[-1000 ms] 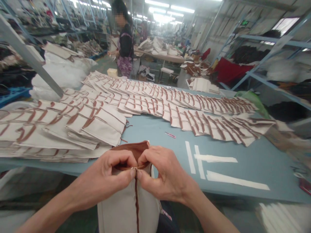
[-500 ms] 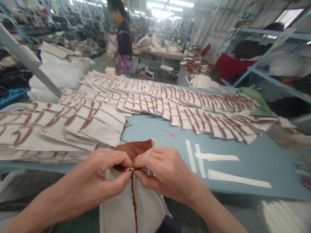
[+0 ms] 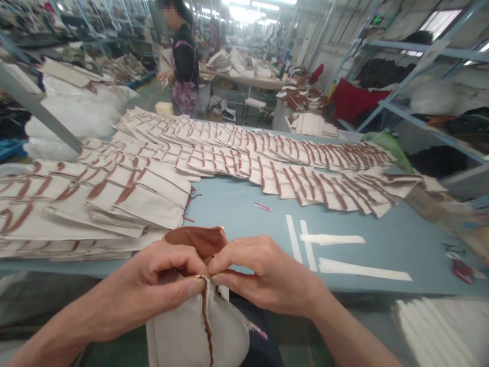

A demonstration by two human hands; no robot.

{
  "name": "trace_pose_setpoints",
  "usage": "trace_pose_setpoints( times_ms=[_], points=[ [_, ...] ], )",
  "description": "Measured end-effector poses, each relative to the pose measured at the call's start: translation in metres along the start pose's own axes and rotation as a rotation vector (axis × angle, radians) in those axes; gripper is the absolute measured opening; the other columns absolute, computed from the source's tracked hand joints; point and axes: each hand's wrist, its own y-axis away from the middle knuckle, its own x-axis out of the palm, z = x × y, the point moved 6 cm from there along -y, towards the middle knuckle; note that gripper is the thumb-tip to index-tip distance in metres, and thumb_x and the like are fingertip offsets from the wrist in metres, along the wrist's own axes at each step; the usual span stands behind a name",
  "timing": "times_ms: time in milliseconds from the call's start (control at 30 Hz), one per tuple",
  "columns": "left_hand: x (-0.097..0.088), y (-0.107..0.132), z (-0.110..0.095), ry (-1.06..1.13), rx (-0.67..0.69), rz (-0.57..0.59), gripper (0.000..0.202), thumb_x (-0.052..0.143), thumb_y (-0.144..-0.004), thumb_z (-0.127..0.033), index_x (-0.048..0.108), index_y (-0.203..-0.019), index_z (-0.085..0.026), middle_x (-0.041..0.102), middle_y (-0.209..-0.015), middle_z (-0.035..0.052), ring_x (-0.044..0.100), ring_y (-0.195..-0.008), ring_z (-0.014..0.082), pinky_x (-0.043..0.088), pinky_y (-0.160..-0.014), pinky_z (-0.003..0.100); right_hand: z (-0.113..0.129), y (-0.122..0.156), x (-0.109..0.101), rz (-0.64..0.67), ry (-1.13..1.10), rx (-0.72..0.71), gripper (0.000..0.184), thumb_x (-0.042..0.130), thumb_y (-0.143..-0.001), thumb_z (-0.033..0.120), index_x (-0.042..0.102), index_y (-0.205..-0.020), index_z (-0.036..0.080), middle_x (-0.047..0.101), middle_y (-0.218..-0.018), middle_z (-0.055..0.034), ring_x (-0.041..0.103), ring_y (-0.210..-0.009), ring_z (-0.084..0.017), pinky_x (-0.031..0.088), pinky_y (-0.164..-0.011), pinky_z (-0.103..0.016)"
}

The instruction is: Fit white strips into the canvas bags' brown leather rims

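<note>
Held upright at the table's near edge is a cream fabric bag piece with a brown seam down its middle and a brown lining showing at the top. My left hand pinches the upper edge just left of the seam, thumb in front. On the other side of the seam, my right hand pinches the same edge, its fingertips almost touching the left ones. The fingers hide part of the rim between them. Beyond my hands, a pink-handled seam ripper lies on the blue tabletop.
Overlapping rows of similar cream and brown pieces cover the table's far side, with a thick stack at left. White strips lie to the right, near a dark red object. A person stands behind the table.
The view has shifted slightly to the right. The bag piece has tilted a little and its right side has swung inward, while both hands keep their pinch at the seam.
</note>
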Motion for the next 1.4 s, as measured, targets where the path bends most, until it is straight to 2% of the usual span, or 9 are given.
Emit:
trace_pose_setpoints(
  times_ms=[333,567,733,867,967,1067,1200,1300,1400],
  points=[
    [0.006,-0.006,-0.011,-0.07,0.016,-0.006,0.031,0.062,-0.102,-0.035,0.066,-0.075,-0.021,0.059,-0.068,-0.0063,0.051,-0.062,0.0105,0.039,-0.056,0.018,0.012,0.0,-0.008,0.038,0.182,0.022,0.012,0.071,-0.096,0.008,0.076,-0.09,0.017,0.083,-0.085,-0.0051,0.077,-0.077,-0.016,0.052,-0.076,-0.023],
    [0.009,-0.006,-0.011,-0.07,0.055,-0.023,0.031,0.06,-0.103,-0.033,0.066,-0.074,-0.021,0.057,-0.067,-0.0069,0.049,-0.06,0.01,0.039,-0.056,0.018,0.016,0.001,-0.007,0.122,0.307,0.05,0.014,0.069,-0.097,0.009,0.074,-0.087,0.017,0.082,-0.082,-0.0032,0.077,-0.076,-0.015,0.052,-0.073,-0.023],
    [0.01,-0.007,-0.012,-0.093,0.018,-0.024,0.033,0.059,-0.102,-0.036,0.067,-0.074,-0.021,0.059,-0.066,-0.0057,0.051,-0.061,0.011,0.039,-0.056,0.019,0.024,0.001,-0.003,-0.015,0.539,-0.055,0.022,0.057,-0.092,0.006,0.068,-0.077,0.018,0.078,-0.076,-0.0028,0.071,-0.068,-0.016,0.048,-0.067,-0.028],
    [0.012,-0.006,-0.01,-0.068,-0.02,-0.003,0.034,0.059,-0.099,-0.039,0.061,-0.07,-0.021,0.052,-0.064,-0.0066,0.046,-0.058,0.0103,0.036,-0.052,0.019,0.017,0.0,-0.003,-0.15,0.3,-0.001,0.017,0.057,-0.081,0.007,0.066,-0.076,0.02,0.077,-0.071,0.0002,0.067,-0.063,-0.013,0.047,-0.066,-0.025],
    [0.015,-0.003,-0.004,-0.052,-0.074,0.041,0.036,0.059,-0.098,-0.044,0.058,-0.07,-0.021,0.048,-0.063,-0.0069,0.042,-0.056,0.0106,0.032,-0.05,0.021,0.011,-0.001,-0.002,-0.18,0.134,0.075,0.014,0.058,-0.079,0.01,0.065,-0.074,0.02,0.073,-0.068,0.0016,0.064,-0.061,-0.012,0.045,-0.064,-0.022],
    [0.016,-0.001,0.001,-0.052,-0.119,0.017,0.035,0.058,-0.097,-0.043,0.056,-0.069,-0.022,0.046,-0.062,-0.0074,0.039,-0.056,0.0103,0.03,-0.049,0.022,0.008,-0.002,-0.002,-0.183,0.072,0.123,0.013,0.058,-0.078,0.01,0.064,-0.071,0.02,0.066,-0.063,0.004,0.056,-0.056,-0.009,0.041,-0.059,-0.021],
    [0.019,0.002,0.002,-0.146,-0.144,-0.026,0.027,0.056,-0.09,-0.031,0.054,-0.065,-0.022,0.047,-0.06,-0.0077,0.039,-0.056,0.01,0.03,-0.05,0.021,0.006,-0.004,0.002,-0.122,0.09,0.147,0.013,0.06,-0.078,0.008,0.063,-0.071,0.019,0.059,-0.059,0.0058,0.05,-0.052,-0.008,0.034,-0.055,-0.021],
    [0.018,0.002,0.001,-0.217,-0.117,-0.113,0.024,0.055,-0.085,-0.027,0.054,-0.062,-0.022,0.048,-0.058,-0.0077,0.041,-0.055,0.0098,0.031,-0.05,0.021,0.002,-0.005,0.006,-0.087,0.151,0.12,0.013,0.06,-0.079,0.008,0.064,-0.073,0.019,0.062,-0.061,0.0048,0.052,-0.054,-0.009,0.034,-0.056,-0.022],
    [0.015,0.0,0.0,-0.264,-0.049,-0.192,0.025,0.054,-0.088,-0.027,0.057,-0.063,-0.021,0.052,-0.057,-0.0074,0.044,-0.054,0.0099,0.031,-0.05,0.023,-0.002,-0.007,0.009,-0.1,0.253,0.092,0.014,0.058,-0.083,0.01,0.065,-0.076,0.02,0.068,-0.063,0.0028,0.056,-0.056,-0.011,0.037,-0.059,-0.024]
  ],
)
